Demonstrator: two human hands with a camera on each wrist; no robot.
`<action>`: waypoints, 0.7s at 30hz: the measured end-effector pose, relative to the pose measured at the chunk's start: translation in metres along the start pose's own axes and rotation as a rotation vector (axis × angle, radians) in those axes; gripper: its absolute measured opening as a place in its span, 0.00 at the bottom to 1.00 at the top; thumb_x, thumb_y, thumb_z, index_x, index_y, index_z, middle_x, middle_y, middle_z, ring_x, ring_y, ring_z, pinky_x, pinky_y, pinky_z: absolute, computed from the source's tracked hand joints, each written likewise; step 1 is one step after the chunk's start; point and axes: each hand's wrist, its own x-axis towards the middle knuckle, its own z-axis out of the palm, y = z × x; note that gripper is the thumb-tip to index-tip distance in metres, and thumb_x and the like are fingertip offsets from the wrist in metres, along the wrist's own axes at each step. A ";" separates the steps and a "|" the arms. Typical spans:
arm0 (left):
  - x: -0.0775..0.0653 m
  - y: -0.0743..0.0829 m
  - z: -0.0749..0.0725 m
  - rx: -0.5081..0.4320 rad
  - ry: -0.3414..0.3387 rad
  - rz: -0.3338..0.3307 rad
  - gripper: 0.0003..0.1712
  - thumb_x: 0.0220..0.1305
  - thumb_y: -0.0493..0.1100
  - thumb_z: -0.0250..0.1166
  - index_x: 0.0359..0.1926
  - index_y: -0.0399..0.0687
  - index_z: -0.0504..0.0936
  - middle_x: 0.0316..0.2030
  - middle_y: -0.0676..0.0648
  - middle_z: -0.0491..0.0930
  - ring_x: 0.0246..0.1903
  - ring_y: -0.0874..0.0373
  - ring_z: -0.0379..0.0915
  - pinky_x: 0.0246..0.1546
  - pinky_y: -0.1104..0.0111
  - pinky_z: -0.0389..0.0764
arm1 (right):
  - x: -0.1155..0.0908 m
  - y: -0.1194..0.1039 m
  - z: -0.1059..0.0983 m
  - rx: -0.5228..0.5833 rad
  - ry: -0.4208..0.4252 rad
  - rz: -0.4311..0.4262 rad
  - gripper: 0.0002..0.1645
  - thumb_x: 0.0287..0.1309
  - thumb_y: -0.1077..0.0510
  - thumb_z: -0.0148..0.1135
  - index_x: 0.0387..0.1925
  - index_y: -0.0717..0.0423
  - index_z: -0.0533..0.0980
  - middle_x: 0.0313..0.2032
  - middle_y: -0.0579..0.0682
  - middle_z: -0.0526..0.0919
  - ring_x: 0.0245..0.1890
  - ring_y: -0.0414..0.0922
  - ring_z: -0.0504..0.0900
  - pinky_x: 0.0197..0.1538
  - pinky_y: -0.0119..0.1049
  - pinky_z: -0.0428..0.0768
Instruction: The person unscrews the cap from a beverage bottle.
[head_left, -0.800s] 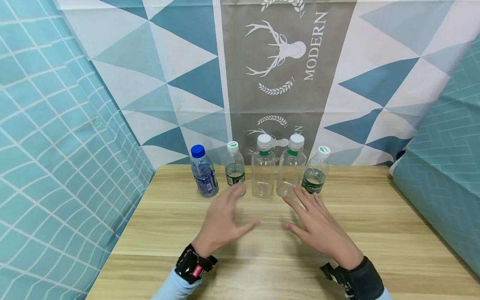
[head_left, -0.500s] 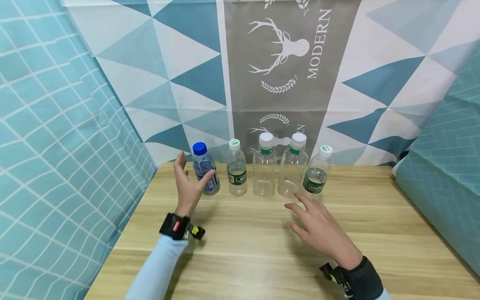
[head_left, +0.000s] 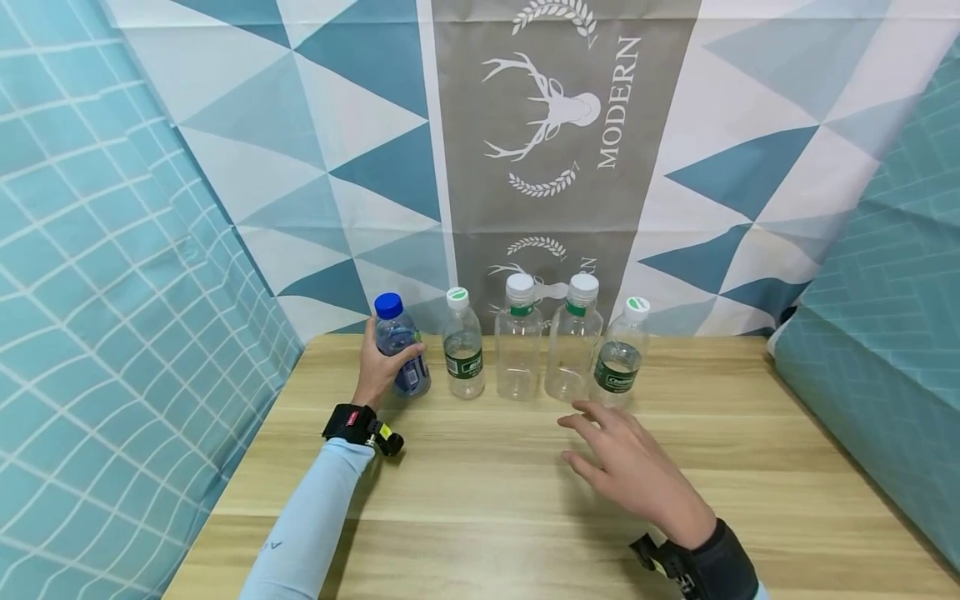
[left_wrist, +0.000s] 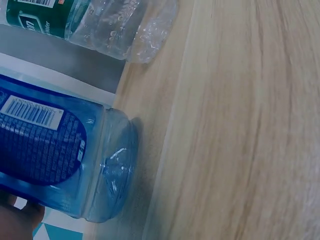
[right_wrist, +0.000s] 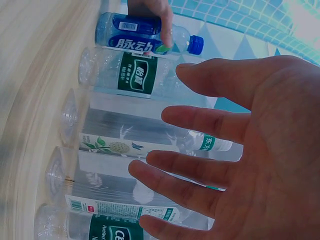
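A row of plastic bottles stands upright along the table's back edge. At its left end is a blue-tinted bottle (head_left: 412,381) with a blue cap. My left hand (head_left: 377,367) grips this bottle round the middle, thumb across the front; its far fingers are hidden behind it in the head view. To its right come a small clear bottle (head_left: 464,360) with a green label, two tall clear bottles (head_left: 519,358) with white caps, and another small green-labelled bottle (head_left: 617,367). My right hand (head_left: 637,467) hovers before the right-hand bottles, fingers spread and holding nothing.
The wood-grain table (head_left: 465,517) extends in front of the bottles. Behind them hangs a patterned cloth (head_left: 375,125) with a deer print, and teal cloths (head_left: 112,292) flank both sides. Black camera straps (head_left: 348,423) circle both wrists.
My left hand has swung leftward from in front of the small clear bottle to the blue-capped bottle and closed round it. My right hand has stayed nearly in place, and the view has shifted slightly.
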 end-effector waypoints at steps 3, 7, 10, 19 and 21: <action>-0.001 -0.001 -0.001 0.007 0.007 -0.011 0.51 0.61 0.43 0.73 0.79 0.56 0.55 0.69 0.36 0.68 0.65 0.40 0.68 0.68 0.42 0.70 | 0.001 -0.002 0.001 0.010 -0.006 0.005 0.24 0.64 0.48 0.70 0.59 0.48 0.81 0.62 0.58 0.80 0.60 0.59 0.81 0.60 0.61 0.79; -0.003 0.005 -0.002 0.019 0.028 -0.017 0.46 0.60 0.41 0.72 0.76 0.49 0.60 0.65 0.34 0.71 0.61 0.41 0.71 0.64 0.43 0.73 | 0.003 -0.002 0.002 0.022 -0.009 0.002 0.24 0.65 0.48 0.70 0.59 0.49 0.81 0.60 0.57 0.82 0.59 0.58 0.82 0.59 0.61 0.80; -0.013 0.022 -0.002 0.038 0.042 0.001 0.43 0.59 0.37 0.72 0.72 0.42 0.64 0.62 0.33 0.73 0.57 0.47 0.74 0.62 0.49 0.75 | 0.003 -0.002 0.002 0.022 -0.014 0.000 0.24 0.65 0.48 0.69 0.59 0.49 0.80 0.59 0.56 0.82 0.58 0.57 0.83 0.59 0.60 0.80; -0.054 0.036 0.015 0.071 0.015 0.230 0.37 0.47 0.31 0.76 0.62 0.40 0.75 0.52 0.36 0.84 0.45 0.65 0.81 0.48 0.69 0.83 | 0.003 -0.001 0.002 0.024 0.002 -0.005 0.23 0.64 0.49 0.70 0.58 0.50 0.81 0.54 0.52 0.84 0.52 0.54 0.85 0.54 0.55 0.83; -0.068 0.044 0.025 0.091 -0.043 0.266 0.37 0.43 0.32 0.77 0.59 0.41 0.77 0.49 0.37 0.86 0.43 0.62 0.83 0.46 0.66 0.85 | 0.004 -0.002 0.003 0.029 0.004 -0.002 0.24 0.64 0.48 0.70 0.59 0.50 0.80 0.54 0.51 0.85 0.51 0.54 0.85 0.54 0.55 0.83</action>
